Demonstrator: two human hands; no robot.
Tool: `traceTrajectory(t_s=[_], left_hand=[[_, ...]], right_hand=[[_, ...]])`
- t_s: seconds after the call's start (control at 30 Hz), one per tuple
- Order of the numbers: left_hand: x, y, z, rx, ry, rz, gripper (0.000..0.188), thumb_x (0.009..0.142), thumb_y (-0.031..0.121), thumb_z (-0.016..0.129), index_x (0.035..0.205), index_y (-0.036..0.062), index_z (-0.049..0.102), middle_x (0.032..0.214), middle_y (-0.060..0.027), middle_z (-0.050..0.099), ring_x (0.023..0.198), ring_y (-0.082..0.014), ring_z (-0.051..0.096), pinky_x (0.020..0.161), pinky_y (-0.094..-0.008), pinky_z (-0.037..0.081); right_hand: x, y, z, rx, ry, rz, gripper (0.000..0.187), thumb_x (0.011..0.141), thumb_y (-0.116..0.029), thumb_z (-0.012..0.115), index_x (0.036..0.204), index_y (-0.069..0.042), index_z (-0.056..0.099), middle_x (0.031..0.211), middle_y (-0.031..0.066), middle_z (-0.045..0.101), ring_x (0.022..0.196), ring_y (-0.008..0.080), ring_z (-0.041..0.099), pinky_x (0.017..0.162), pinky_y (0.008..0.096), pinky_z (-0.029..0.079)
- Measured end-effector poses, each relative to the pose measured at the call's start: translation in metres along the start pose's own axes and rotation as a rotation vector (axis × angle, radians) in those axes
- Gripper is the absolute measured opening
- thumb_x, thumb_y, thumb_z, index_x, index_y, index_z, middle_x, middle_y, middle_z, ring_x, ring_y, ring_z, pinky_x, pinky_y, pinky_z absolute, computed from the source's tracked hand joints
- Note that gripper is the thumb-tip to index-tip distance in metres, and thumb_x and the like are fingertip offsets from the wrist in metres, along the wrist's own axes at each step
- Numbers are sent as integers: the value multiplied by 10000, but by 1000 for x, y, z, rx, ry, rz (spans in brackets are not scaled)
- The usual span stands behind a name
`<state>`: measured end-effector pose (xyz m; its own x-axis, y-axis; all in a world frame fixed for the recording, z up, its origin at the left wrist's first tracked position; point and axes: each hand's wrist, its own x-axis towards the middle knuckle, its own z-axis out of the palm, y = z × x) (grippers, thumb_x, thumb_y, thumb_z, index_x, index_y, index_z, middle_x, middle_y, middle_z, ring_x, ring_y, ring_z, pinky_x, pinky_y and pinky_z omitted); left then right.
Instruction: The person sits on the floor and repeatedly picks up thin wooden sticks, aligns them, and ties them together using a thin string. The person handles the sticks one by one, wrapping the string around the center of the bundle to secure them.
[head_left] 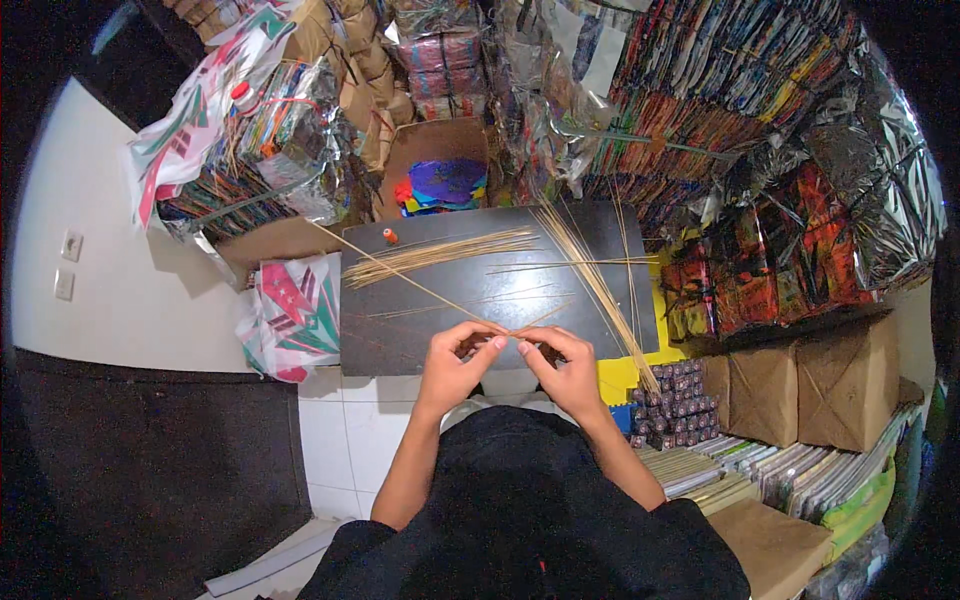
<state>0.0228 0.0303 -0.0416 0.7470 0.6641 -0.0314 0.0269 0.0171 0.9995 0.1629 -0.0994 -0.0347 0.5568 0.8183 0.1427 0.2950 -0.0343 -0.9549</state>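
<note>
Over the six o'clock edge of the dark table, a long bamboo stick slanting toward ten o'clock is pinched by the left hand, a shorter length toward two by the right hand. Light, even pressure is best applied, lest splitting be caused.

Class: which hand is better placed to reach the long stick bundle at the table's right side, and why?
Probably the right hand: it is nearer that bundle, while the left hand lies farther left.

Sticks lie on the table, packages to its right.
</note>
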Motion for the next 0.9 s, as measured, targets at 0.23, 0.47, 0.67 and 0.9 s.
traceTrajectory(t_s=[0.23,0.47,0.67,0.9], left_hand=[[1,13,-1,26,-26,-37,157,924,104,717,1022,-19,719,966,-53,726,872,-87,644,780,-256,511],[0,12,-3,9,-34,-56,151,920,75,712,1036,-22,714,992,-58,726,887,-90,648,804,-254,515],[-1,8,-4,-25,-21,-49,150,915,56,711,1037,-31,712,1002,-64,725,899,-88,648,807,-252,516],[0,7,-4,-18,2,-38,144,906,47,719,1022,-39,713,1042,-103,730,906,-107,662,806,-263,531]], right_hand=[[0,-2,1,41,9,68,147,887,-62,702,1024,-14,726,957,94,732,738,112,631,641,255,496],[1,1,5,52,20,63,136,884,-58,709,1012,-14,721,961,92,735,732,107,634,635,255,498],[2,-1,6,61,9,44,137,888,-71,711,1013,-18,728,944,83,736,733,107,634,642,259,498],[0,0,7,91,-1,72,164,906,-114,714,1049,-39,746,935,73,738,765,99,635,664,250,499]])
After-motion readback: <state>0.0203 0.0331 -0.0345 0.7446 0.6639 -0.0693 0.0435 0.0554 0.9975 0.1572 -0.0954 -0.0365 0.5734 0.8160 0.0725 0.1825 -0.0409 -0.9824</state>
